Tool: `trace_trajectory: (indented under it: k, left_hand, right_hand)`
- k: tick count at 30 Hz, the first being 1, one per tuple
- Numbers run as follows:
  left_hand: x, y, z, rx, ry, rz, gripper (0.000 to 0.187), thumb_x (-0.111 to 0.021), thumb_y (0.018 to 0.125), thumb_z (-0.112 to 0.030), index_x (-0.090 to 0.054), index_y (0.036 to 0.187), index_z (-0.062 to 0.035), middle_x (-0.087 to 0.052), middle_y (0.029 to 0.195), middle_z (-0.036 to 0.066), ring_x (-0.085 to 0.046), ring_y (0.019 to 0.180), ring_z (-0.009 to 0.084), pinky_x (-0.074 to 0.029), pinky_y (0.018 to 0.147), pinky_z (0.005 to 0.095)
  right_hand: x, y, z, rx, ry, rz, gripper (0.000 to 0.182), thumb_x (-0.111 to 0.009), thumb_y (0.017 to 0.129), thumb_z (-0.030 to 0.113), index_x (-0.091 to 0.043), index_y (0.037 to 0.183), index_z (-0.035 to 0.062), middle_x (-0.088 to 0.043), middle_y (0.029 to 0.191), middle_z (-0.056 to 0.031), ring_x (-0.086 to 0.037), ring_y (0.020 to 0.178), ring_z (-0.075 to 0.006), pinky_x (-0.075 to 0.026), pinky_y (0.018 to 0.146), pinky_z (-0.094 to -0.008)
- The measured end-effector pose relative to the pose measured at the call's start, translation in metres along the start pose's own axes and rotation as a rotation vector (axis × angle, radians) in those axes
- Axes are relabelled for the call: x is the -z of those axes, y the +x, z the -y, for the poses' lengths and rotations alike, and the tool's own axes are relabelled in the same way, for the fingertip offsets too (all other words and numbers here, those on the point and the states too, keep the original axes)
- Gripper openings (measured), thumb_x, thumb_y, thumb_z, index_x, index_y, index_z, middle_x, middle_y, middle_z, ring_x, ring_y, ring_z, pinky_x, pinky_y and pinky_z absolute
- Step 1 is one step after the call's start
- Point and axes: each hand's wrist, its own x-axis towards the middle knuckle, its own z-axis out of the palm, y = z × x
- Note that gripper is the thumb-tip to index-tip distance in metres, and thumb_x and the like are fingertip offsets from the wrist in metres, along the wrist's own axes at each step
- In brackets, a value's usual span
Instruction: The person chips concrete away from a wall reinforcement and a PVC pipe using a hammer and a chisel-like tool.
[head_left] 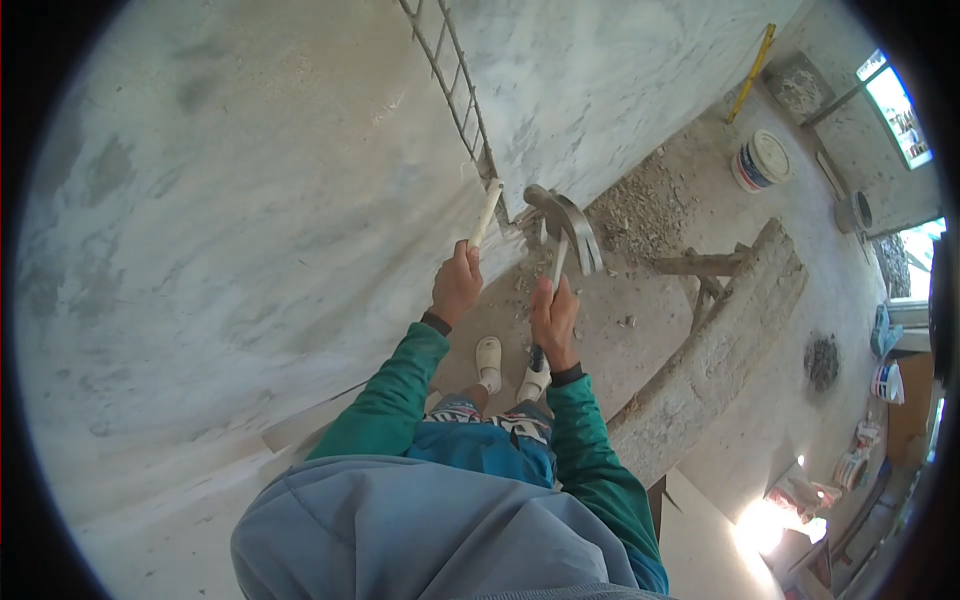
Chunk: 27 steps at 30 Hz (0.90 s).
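My left hand [458, 286] is closed around a pale rod-like tool [487, 214]. Its upper end rests at or very near the wall corner, just below a dark ladder-like strip [458, 85] running up that corner. What kind of tool it is, I cannot make out. In my right hand [555, 318] is a claw hammer [562, 217], gripped round its handle, with the dark handle end showing below the fist. The hammer head is held up to the right of the rod, apart from it.
Rubble [640, 215] lies along the wall base. A rough plank bench [710, 350] stands close on my right. Farther off are a white bucket [765, 160], a yellow level-like bar [752, 75] and a dark floor patch [822, 362]. My pale clogs [488, 362] are on the floor below.
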Motion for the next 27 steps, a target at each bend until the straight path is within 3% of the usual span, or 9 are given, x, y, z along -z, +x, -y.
trace_trajectory:
  k: [8, 10, 11, 13, 16, 20, 23, 25, 27]
  left_hand:
    - [-0.002, 0.01, -0.011, 0.055, -0.219, 0.02, 0.033, -0.037, 0.102, -0.034, -0.05, 0.108, -0.0045, -0.064, 0.076, 0.027, -0.06, 0.075, 0.0506, -0.046, 0.063, 0.0579]
    - [-0.001, 0.008, -0.018, 0.055, -0.286, -0.02, 0.034, -0.037, 0.102, -0.034, -0.051, 0.106, -0.0035, -0.064, 0.077, 0.027, -0.061, 0.077, 0.0505, -0.046, 0.064, 0.058]
    - [-0.002, 0.005, -0.016, 0.068, -0.28, -0.021, 0.034, -0.037, 0.102, -0.034, -0.051, 0.106, -0.0035, -0.064, 0.077, 0.027, -0.061, 0.077, 0.0505, -0.046, 0.064, 0.058]
    - [-0.008, 0.007, -0.019, 0.109, -0.178, -0.009, 0.035, -0.036, 0.102, -0.034, -0.051, 0.104, -0.0029, -0.064, 0.077, 0.028, -0.061, 0.077, 0.05, -0.046, 0.064, 0.0576]
    - [-0.012, 0.006, -0.021, 0.105, -0.171, -0.026, 0.034, -0.036, 0.102, -0.034, -0.051, 0.104, -0.0032, -0.064, 0.076, 0.028, -0.061, 0.077, 0.0502, -0.046, 0.064, 0.0576]
    - [-0.01, 0.009, -0.024, 0.106, -0.234, -0.045, 0.033, -0.036, 0.102, -0.033, -0.051, 0.104, -0.0033, -0.063, 0.076, 0.028, -0.061, 0.077, 0.0502, -0.045, 0.064, 0.0576]
    - [-0.006, 0.007, -0.023, 0.202, -0.199, 0.01, 0.035, -0.037, 0.103, -0.034, -0.053, 0.1, -0.0028, -0.064, 0.081, 0.027, -0.06, 0.082, 0.0498, -0.046, 0.067, 0.0537]
    - [-0.016, 0.007, -0.01, 0.048, -0.217, -0.068, 0.034, -0.037, 0.102, -0.033, -0.052, 0.101, -0.0027, -0.063, 0.076, 0.028, -0.06, 0.078, 0.0497, -0.045, 0.065, 0.0563]
    - [-0.015, 0.008, -0.015, 0.071, -0.273, -0.047, 0.034, -0.037, 0.102, -0.033, -0.052, 0.1, -0.0025, -0.063, 0.076, 0.027, -0.061, 0.078, 0.0491, -0.045, 0.065, 0.0553]
  right_hand:
    - [0.004, 0.014, 0.046, 0.309, 0.222, -0.081, 0.048, -0.041, 0.101, 0.042, -0.056, 0.084, 0.0004, -0.051, 0.053, -0.0028, -0.049, 0.044, -0.013, -0.036, 0.042, -0.0271]
    - [-0.016, 0.018, 0.031, 0.353, 0.537, -0.178, 0.033, -0.048, 0.1, 0.028, -0.056, 0.089, -0.0023, -0.053, 0.062, -0.0111, -0.054, 0.052, -0.0273, -0.04, 0.048, -0.0379]
    - [-0.029, 0.023, 0.014, 0.342, 0.543, -0.17, 0.033, -0.048, 0.1, 0.028, -0.056, 0.089, -0.0023, -0.053, 0.062, -0.0111, -0.054, 0.052, -0.0273, -0.04, 0.048, -0.0379]
    - [-0.049, 0.043, -0.024, 0.127, -0.11, -0.021, 0.031, -0.053, 0.097, 0.025, -0.055, 0.085, -0.0032, -0.056, 0.062, -0.0225, -0.058, 0.057, -0.0412, -0.042, 0.05, -0.0443]
    - [-0.04, 0.061, -0.028, 0.025, -0.196, 0.129, 0.03, -0.056, 0.095, 0.023, -0.054, 0.083, -0.0041, -0.056, 0.066, -0.0293, -0.057, 0.066, -0.0481, -0.043, 0.053, -0.0485]
    - [-0.021, 0.047, -0.008, 0.107, -0.1, 0.093, 0.029, -0.055, 0.095, 0.023, -0.055, 0.084, -0.0031, -0.057, 0.064, -0.0269, -0.057, 0.061, -0.0472, -0.043, 0.052, -0.0478]
    - [-0.029, 0.037, 0.0, 0.2, 0.329, -0.059, 0.03, -0.055, 0.096, 0.024, -0.056, 0.084, -0.0032, -0.057, 0.062, -0.0257, -0.055, 0.058, -0.0476, -0.043, 0.051, -0.0473]
    - [-0.044, 0.047, -0.021, 0.455, 0.035, -0.14, 0.028, -0.055, 0.096, 0.023, -0.057, 0.087, -0.0037, -0.056, 0.059, -0.0226, -0.054, 0.052, -0.0445, -0.043, 0.05, -0.0465]
    - [-0.046, 0.058, -0.044, 0.316, -0.157, -0.081, 0.027, -0.054, 0.096, 0.021, -0.057, 0.09, -0.005, -0.054, 0.057, -0.0194, -0.053, 0.049, -0.0402, -0.043, 0.05, -0.0452]
